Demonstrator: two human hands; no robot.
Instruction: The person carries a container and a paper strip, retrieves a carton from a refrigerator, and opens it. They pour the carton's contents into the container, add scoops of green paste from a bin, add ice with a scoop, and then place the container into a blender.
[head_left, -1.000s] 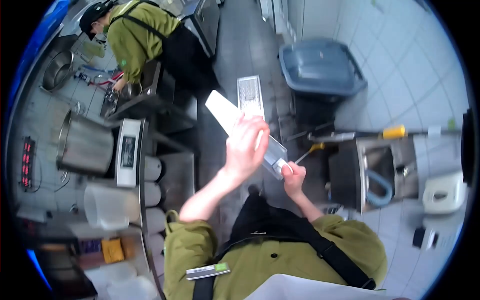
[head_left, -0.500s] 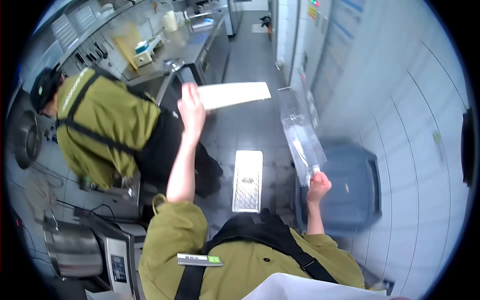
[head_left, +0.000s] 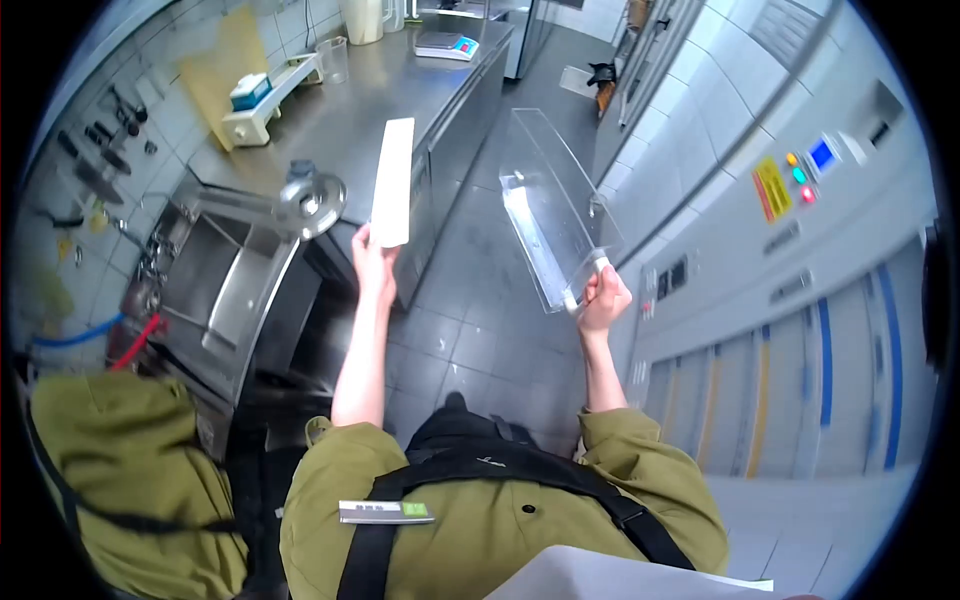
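My left hand (head_left: 374, 263) grips the near end of a long flat white panel (head_left: 393, 182), held up over the edge of the steel counter. My right hand (head_left: 603, 297) holds a clear plastic trough-shaped bin (head_left: 550, 205) by its near end, raised in front of me over the floor. The two pieces are apart, about a hand's width between them.
A steel counter (head_left: 360, 110) runs ahead on the left with a sink (head_left: 225, 285), a scale (head_left: 447, 44) and a cutting board (head_left: 228, 70). A co-worker in an olive jacket (head_left: 120, 470) stands at lower left. A wall of cabinets with a control panel (head_left: 800, 175) lines the right.
I have turned away from the grey bin and floor drain toward the counter aisle. The white panel and the clear bin, joined a second ago, are now held apart.
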